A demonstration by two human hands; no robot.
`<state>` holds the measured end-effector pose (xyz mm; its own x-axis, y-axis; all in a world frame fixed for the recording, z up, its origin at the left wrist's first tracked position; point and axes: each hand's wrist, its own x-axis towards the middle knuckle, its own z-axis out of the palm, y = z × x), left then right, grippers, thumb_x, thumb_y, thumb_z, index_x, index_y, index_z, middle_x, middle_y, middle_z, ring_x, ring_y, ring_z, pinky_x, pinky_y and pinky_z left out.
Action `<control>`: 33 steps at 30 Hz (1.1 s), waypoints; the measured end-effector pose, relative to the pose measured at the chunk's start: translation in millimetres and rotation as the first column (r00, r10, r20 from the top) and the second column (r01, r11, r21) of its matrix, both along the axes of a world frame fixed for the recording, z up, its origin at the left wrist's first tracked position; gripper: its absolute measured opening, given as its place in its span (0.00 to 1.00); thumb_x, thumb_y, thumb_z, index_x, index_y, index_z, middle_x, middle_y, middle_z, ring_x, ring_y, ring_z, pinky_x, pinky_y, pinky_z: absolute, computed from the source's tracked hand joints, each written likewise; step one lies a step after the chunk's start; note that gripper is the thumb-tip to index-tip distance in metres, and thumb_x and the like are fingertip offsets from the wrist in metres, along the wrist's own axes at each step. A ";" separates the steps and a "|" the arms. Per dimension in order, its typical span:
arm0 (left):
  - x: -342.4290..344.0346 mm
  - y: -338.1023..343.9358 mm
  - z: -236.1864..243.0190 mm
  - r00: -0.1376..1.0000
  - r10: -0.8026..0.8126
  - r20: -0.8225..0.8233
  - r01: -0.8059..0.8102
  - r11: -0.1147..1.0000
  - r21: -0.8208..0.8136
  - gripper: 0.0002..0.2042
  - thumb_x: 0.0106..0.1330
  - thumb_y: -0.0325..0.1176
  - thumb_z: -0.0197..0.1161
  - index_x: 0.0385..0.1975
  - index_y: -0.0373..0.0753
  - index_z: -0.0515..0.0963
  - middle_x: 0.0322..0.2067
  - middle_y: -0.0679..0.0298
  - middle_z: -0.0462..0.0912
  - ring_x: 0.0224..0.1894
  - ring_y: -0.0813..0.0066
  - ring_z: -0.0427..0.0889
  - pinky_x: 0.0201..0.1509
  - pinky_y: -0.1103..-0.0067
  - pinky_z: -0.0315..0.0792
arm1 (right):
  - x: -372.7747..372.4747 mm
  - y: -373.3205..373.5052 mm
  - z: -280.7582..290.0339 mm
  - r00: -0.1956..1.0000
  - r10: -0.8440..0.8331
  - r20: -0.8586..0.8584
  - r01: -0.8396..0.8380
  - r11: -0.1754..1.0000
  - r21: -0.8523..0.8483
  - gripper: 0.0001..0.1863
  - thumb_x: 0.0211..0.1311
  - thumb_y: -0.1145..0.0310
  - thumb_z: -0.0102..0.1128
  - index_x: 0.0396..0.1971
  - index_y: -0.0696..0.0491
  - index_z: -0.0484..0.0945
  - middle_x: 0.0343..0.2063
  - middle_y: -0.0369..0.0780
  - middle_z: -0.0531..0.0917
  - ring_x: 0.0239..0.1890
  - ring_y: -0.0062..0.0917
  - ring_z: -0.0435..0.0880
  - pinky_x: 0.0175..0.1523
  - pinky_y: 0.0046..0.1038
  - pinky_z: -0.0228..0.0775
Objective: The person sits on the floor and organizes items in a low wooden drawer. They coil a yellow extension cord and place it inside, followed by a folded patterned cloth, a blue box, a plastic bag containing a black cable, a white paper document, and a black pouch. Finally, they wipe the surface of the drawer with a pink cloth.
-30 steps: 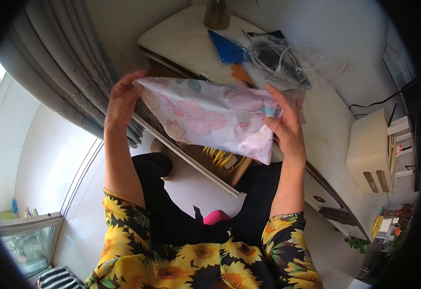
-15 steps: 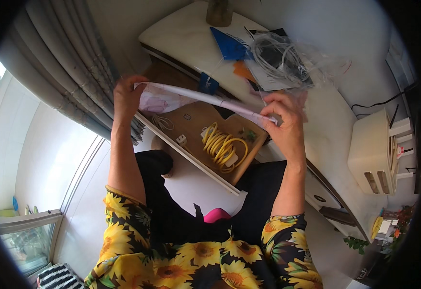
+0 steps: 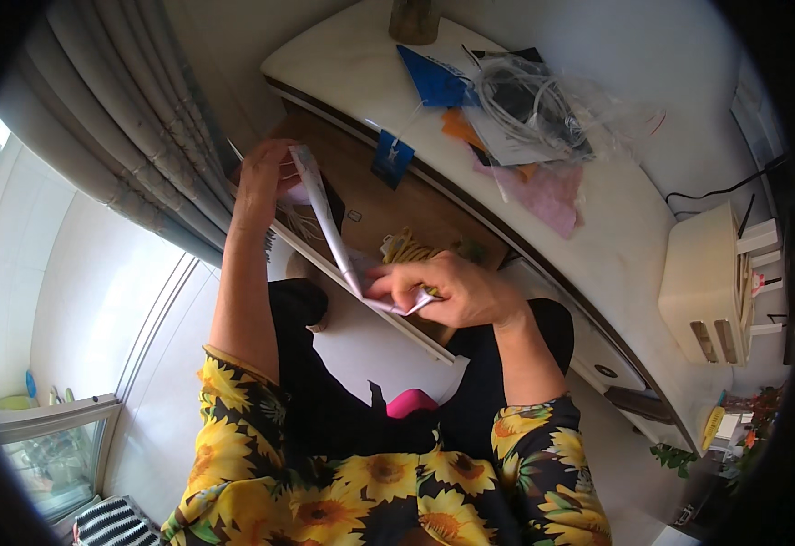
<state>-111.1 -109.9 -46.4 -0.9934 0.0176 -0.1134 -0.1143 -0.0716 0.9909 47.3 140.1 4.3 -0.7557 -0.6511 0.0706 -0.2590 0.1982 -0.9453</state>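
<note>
A thin white and pale pink sheet of paper (image 3: 324, 214) is held over the open drawer (image 3: 347, 238), seen nearly edge-on and bent near its right end. My left hand (image 3: 265, 182) is closed on its upper left end, beside the curtain. My right hand (image 3: 452, 287) grips the other end low over the drawer's front edge, fingers slightly blurred. Partly behind that hand lies a coiled yellow cable (image 3: 405, 246). A pale thin cord (image 3: 302, 223) is in the drawer's left part, next to the paper.
On the white cabinet top (image 3: 343, 59) lie a plastic bag of grey cable (image 3: 534, 105), a blue packet (image 3: 434, 77) and a pink sheet (image 3: 547, 196). A blue tag (image 3: 392, 159) hangs over the drawer. A grey curtain (image 3: 133, 127) borders the left side. A cream box (image 3: 702, 291) stands right.
My right hand has swung down and left with its end of the paper, which went from stretched across to slanting and bent. The left hand has shifted slightly right. The pink sheet is now uncovered.
</note>
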 end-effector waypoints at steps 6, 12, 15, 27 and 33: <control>18.5 27.1 26.4 0.990 -0.053 -0.133 -0.018 0.876 -0.482 0.15 0.59 0.24 0.59 0.47 0.36 0.75 0.33 0.61 0.80 0.34 0.73 0.78 0.38 0.79 0.72 | 1.9 -21.4 -7.9 0.991 0.115 0.062 -0.118 0.991 0.055 0.04 0.52 0.80 0.56 0.29 0.58 0.74 0.33 0.42 0.85 0.40 0.33 0.85 0.45 0.30 0.75; 34.9 29.2 35.0 0.871 -0.362 -0.332 0.107 0.799 -0.591 0.28 0.52 0.15 0.57 0.55 0.44 0.71 0.33 0.60 0.81 0.37 0.73 0.79 0.41 0.78 0.73 | -9.2 -4.1 -2.4 0.980 -0.166 -0.105 0.171 0.985 0.035 0.09 0.55 0.84 0.52 0.33 0.56 0.77 0.31 0.39 0.85 0.37 0.24 0.85 0.43 0.22 0.74; 46.1 31.8 41.8 0.812 -0.380 -0.444 0.052 0.804 -0.592 0.31 0.51 0.14 0.56 0.58 0.45 0.70 0.37 0.57 0.82 0.41 0.73 0.80 0.44 0.78 0.73 | -12.3 9.8 -0.1 0.955 -0.266 -0.136 0.263 0.964 -0.034 0.06 0.56 0.80 0.57 0.32 0.53 0.77 0.26 0.38 0.84 0.32 0.28 0.84 0.36 0.24 0.72; 28.4 4.8 25.6 0.926 -0.232 -0.298 -0.038 0.729 -0.684 0.33 0.49 0.13 0.58 0.59 0.44 0.69 0.47 0.54 0.79 0.47 0.65 0.79 0.51 0.76 0.72 | -5.9 39.4 12.8 0.989 -0.141 0.033 0.144 0.984 -0.108 0.06 0.49 0.84 0.53 0.26 0.59 0.75 0.30 0.42 0.84 0.35 0.22 0.82 0.44 0.21 0.70; 46.8 25.7 46.1 0.865 -0.415 -0.284 0.204 0.806 -0.556 0.34 0.48 0.14 0.62 0.58 0.46 0.70 0.44 0.55 0.80 0.42 0.67 0.80 0.49 0.74 0.74 | -8.3 25.0 15.1 0.985 -0.163 -0.048 0.164 0.986 0.018 0.09 0.45 0.83 0.49 0.28 0.59 0.74 0.33 0.41 0.84 0.36 0.24 0.81 0.46 0.22 0.70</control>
<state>-64.3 -84.2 -0.3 -0.9074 0.3782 0.1834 0.3415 0.4091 0.8462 39.0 165.1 19.3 -0.8483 -0.5210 0.0949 -0.2647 0.2620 -0.9280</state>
